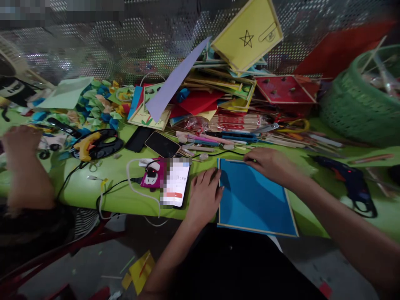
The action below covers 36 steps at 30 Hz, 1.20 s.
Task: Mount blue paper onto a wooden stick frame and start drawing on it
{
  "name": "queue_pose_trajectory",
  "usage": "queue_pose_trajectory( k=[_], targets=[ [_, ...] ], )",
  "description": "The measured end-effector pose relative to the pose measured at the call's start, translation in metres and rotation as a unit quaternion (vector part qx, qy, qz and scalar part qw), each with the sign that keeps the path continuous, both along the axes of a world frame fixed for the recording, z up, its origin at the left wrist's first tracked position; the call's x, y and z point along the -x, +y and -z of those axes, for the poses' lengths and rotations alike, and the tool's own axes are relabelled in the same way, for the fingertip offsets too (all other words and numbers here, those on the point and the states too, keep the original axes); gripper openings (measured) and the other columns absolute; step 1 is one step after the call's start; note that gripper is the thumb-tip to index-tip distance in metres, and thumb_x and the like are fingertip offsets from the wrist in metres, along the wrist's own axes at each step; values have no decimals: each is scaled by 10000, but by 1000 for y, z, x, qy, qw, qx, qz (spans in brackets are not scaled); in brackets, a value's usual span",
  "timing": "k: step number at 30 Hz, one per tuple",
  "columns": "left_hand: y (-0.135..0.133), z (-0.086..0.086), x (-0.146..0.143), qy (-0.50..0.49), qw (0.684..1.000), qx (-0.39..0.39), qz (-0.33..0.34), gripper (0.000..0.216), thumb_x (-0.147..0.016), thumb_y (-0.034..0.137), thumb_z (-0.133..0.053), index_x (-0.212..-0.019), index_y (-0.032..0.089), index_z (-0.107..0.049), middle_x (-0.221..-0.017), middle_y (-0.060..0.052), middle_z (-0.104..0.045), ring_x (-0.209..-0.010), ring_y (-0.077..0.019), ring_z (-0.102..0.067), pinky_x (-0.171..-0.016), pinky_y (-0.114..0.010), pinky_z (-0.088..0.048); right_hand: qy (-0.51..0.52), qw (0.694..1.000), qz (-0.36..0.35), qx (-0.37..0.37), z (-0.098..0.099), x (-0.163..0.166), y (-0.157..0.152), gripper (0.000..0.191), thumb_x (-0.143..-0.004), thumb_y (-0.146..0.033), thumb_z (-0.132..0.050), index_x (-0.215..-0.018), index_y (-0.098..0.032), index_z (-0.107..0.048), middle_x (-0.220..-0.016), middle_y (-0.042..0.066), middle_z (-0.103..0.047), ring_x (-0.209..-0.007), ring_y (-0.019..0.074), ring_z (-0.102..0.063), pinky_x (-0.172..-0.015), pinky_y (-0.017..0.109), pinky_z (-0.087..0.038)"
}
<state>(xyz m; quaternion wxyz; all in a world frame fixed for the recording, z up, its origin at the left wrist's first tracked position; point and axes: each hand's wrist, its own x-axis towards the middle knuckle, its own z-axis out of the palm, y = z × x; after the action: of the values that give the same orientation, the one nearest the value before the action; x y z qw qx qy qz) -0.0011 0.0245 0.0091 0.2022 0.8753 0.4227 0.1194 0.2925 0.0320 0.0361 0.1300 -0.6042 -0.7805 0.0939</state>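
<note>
A blue sheet of card (pixel 253 196) lies at the table's front edge, with thin wooden sticks along its left, right and bottom edges. My left hand (pixel 204 193) rests flat at the card's left edge, fingers outstretched and slightly apart, fingertips touching the border. At the top edge, my right hand (pixel 265 162) has its fingers closed on the end of a thin wooden stick (pixel 235 161) that lies along the card. Its fingertips are partly hidden behind the hand. Just left of my left hand is a lit phone (pixel 178 187), beside a purple power socket (pixel 152 175).
To the right lie a glue gun (pixel 350 179) and a green basket (pixel 359 100). Decorated cards (pixel 250 37), sticks and pens pile up behind. Two dark phones (pixel 162 144), cables and paper scraps (pixel 100 100) lie left. Another person's hand (pixel 23 141) is at far left.
</note>
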Motion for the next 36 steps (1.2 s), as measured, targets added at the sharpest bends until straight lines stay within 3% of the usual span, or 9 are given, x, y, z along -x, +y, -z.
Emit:
queue_pose_trajectory(
  k=[12,22,30,33,36],
  targets=[
    [0,0,0,-5,1000,-7,0,466,-1137,311,-543,-1598,252,-551,-1656,-100,-578,-1493,-326,-532,-1206,-563,-470,-30,999,-9,-30,20,16,8,253,-1042,-249,-538,-949,-218,-771,-956,112,-803,-891,271,-728,-802,391,-540],
    [4,2,2,8,1000,-29,0,477,-1130,277,-543,-1605,240,-559,-1637,-113,-602,-1477,-338,-552,-1187,-576,-489,-20,998,20,-57,17,24,-1,187,-1035,-212,-598,-1029,-218,-784,-1018,116,-807,-978,274,-742,-868,390,-564],
    [9,7,5,5,998,-55,8,474,-1137,278,-517,-1606,232,-568,-1631,-133,-608,-1462,-343,-571,-1165,-568,-511,23,984,129,-117,4,-23,-61,248,-1079,-280,-545,-1075,-243,-790,-1071,115,-822,-1006,283,-761,-887,420,-584],
    [9,8,6,3,998,-55,6,488,-1129,268,-525,-1614,234,-566,-1627,-135,-614,-1457,-343,-581,-1156,-565,-522,39,969,196,-147,5,-48,-82,247,-1069,-332,-569,-1025,-248,-798,-1030,103,-819,-970,281,-769,-848,410,-580],
    [10,7,7,-3,999,-46,6,492,-1140,286,-510,-1628,236,-549,-1644,-133,-601,-1473,-342,-573,-1169,-563,-512,35,969,207,-131,10,-63,-89,278,-1060,-359,-559,-1003,-254,-810,-1019,102,-818,-970,296,-775,-822,425,-584]
  ],
)
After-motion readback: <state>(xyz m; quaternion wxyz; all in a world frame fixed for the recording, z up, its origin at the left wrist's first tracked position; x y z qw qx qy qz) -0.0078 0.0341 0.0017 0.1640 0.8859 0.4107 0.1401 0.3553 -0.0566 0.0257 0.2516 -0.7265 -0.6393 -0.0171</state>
